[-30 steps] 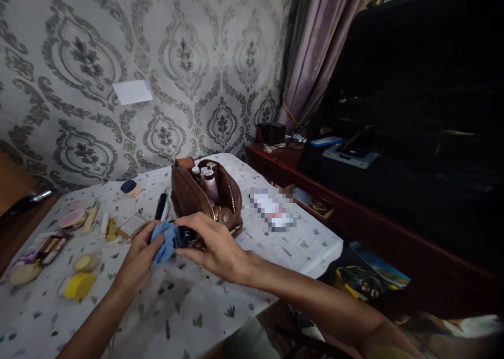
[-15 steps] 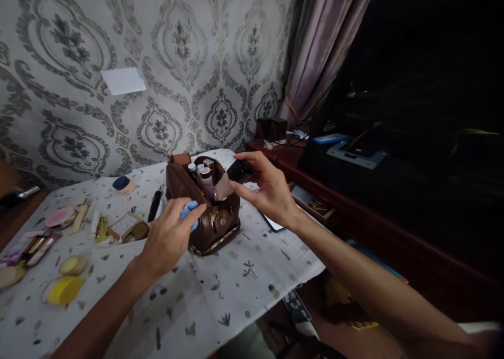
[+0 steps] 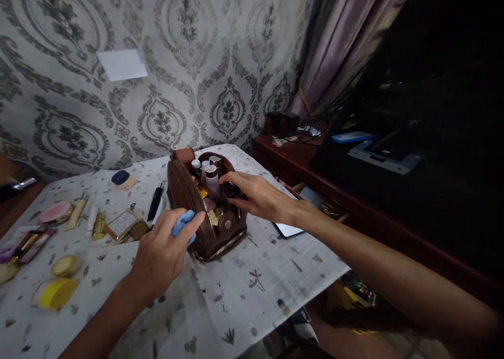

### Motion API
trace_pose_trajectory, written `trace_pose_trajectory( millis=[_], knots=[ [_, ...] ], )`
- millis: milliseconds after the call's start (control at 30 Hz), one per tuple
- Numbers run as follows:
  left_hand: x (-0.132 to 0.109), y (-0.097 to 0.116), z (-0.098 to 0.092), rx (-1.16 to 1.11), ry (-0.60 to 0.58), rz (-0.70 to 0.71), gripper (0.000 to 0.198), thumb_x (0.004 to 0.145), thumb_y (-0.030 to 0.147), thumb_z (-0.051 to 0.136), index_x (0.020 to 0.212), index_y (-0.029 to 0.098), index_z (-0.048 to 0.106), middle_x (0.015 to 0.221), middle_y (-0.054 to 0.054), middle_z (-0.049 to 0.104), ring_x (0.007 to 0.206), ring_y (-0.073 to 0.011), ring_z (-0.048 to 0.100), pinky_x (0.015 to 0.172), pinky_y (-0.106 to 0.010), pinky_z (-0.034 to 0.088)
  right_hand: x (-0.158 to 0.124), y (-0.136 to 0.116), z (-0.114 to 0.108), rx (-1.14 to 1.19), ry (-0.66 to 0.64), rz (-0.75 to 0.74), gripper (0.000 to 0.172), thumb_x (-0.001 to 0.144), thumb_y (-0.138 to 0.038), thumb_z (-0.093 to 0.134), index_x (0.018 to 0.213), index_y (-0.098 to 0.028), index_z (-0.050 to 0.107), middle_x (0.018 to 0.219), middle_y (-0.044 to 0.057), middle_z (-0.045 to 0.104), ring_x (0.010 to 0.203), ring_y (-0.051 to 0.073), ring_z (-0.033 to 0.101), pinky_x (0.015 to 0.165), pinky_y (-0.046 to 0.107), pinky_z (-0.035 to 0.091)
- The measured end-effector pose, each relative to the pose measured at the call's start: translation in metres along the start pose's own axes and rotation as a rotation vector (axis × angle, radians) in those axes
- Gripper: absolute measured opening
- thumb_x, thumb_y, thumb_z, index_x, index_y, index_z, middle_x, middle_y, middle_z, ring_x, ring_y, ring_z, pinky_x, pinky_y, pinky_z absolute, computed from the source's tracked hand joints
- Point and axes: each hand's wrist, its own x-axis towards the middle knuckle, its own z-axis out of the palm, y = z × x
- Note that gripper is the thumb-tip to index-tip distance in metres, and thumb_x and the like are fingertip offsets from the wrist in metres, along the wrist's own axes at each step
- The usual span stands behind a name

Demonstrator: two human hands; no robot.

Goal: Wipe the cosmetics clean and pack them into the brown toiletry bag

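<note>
Your right hand (image 3: pixel 263 195) at the mouth of the open brown bag (image 3: pixel 183 186), the work apparently partway along.
Your right grip is closed around a small dark item (image 3: pixel 231 189), partly hidden by your fingers and not yet released; you cannot tell whether it touches the bag's lining. Your left hand (image 3: pixel 163 246), just beside the bag, has its grip curled round a blue cloth (image 3: pixel 183 225). The bag stands on the desk (image 3: pixel 220 322) with a pale purple bottle (image 3: pixel 212 183) and a white-capped bottle (image 3: pixel 196 165) already inside, so part seems done. Left of it lie a navy-lidded jar (image 3: pixel 123 179), a black tube (image 3: pixel 155 202), a glittery compact (image 3: pixel 124 224), a pink compact (image 3: pixel 55 212) and a yellow container (image 3: pixel 58 293); whether these remain to be handled is uncertain.
</note>
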Motion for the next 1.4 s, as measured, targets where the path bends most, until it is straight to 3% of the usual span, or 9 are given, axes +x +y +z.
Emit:
trace_pose_trajectory(
  millis=[233,433,633,833,1033,1400],
  knots=[
    [0.000,0.000,0.001,-0.023,-0.018,0.004,0.044,0.091,0.002,0.044,0.131,0.017,0.055,0.111,-0.014,0.056,0.098,-0.0231,0.057,0.077,-0.031,0.050,0.013,0.009,-0.010,-0.067,-0.193,-0.040,0.037,0.083,-0.004,0.062,0.116,-0.017,0.052,0.106,0.007,0.064,0.090,0.018,0.061,0.075,0.027,0.043],
    [0.000,0.001,0.001,-0.023,-0.012,0.016,0.042,0.091,0.003,0.045,0.130,0.015,0.056,0.110,-0.015,0.057,0.099,-0.0244,0.057,0.077,-0.032,0.050,0.023,0.000,-0.009,-0.296,-0.308,-0.047,0.017,0.089,-0.002,0.050,0.096,-0.013,0.062,0.107,0.012,0.063,0.090,0.019,0.062,0.074,0.029,0.044],
    [-0.001,0.001,0.003,-0.014,-0.022,0.013,0.041,0.092,0.004,0.046,0.130,0.016,0.054,0.111,-0.015,0.056,0.101,-0.0251,0.057,0.078,-0.034,0.051,0.034,-0.013,-0.011,-0.498,-0.423,-0.043,0.019,0.092,-0.006,0.051,0.107,-0.012,0.061,0.102,0.013,0.066,0.092,0.021,0.062,0.070,0.029,0.044],
    [-0.001,0.001,0.004,-0.010,-0.012,0.005,0.043,0.091,0.002,0.045,0.131,0.016,0.053,0.112,-0.015,0.056,0.101,-0.0241,0.056,0.078,-0.033,0.052,0.051,-0.018,-0.002,-0.615,-0.469,-0.091,0.026,0.095,-0.011,0.047,0.119,-0.013,0.058,0.111,0.015,0.067,0.101,0.026,0.063,0.072,0.032,0.047],
    [-0.001,0.001,0.004,-0.019,-0.010,0.008,0.045,0.089,0.000,0.044,0.131,0.014,0.053,0.112,-0.015,0.056,0.100,-0.0247,0.056,0.077,-0.034,0.052,0.060,-0.010,0.008,-0.656,-0.508,-0.130,0.028,0.091,-0.008,0.052,0.116,-0.014,0.063,0.114,0.016,0.068,0.100,0.025,0.065,0.073,0.032,0.046],
    [-0.001,0.002,0.004,-0.041,-0.010,-0.007,0.049,0.089,0.001,0.043,0.134,0.017,0.054,0.111,-0.015,0.057,0.100,-0.0243,0.057,0.079,-0.034,0.052,0.055,-0.006,-0.003,-0.605,-0.493,-0.065,0.030,0.094,-0.010,0.048,0.119,-0.017,0.063,0.106,0.014,0.071,0.094,0.024,0.066,0.066,0.029,0.040]
  ],
)
